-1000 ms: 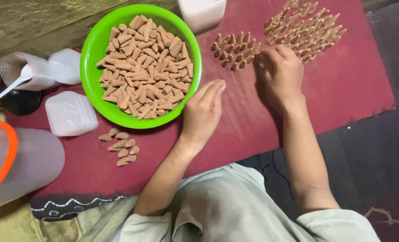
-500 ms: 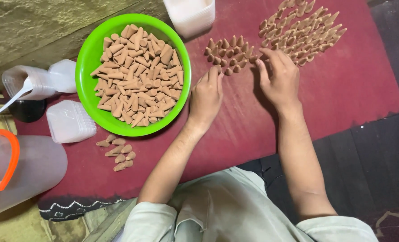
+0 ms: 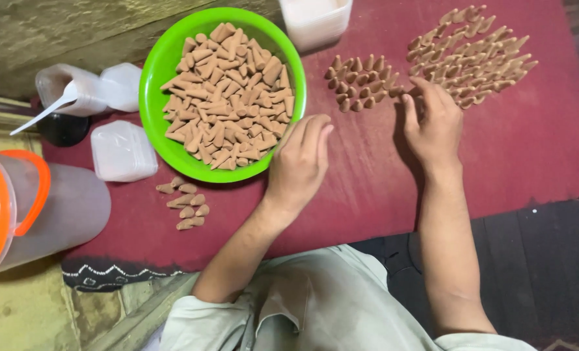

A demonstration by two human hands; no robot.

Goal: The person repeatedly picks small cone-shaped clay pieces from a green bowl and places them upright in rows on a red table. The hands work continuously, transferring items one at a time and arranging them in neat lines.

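Cones (image 3: pixel 361 84) stand right of the green bowl (image 3: pixel 166 62); left hand (image 3: pixel 300 159) touches its rim, right hand (image 3: pixel 432 123) beyond, both open, empty; bare red cloth (image 3: pixel 537 143) farther right.

Home floor workshop: red mat (image 3: pixel 530 156), green bowl (image 3: pixel 156 84) of clay-brown cones (image 3: pixel 228 97), plastic tubs (image 3: pixel 121 151).

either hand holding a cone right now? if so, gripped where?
Cannot tell for sure. The left hand rests by the green bowl, fingers curled. The right hand touches the mat near the standing cones. No gripped cone shows.
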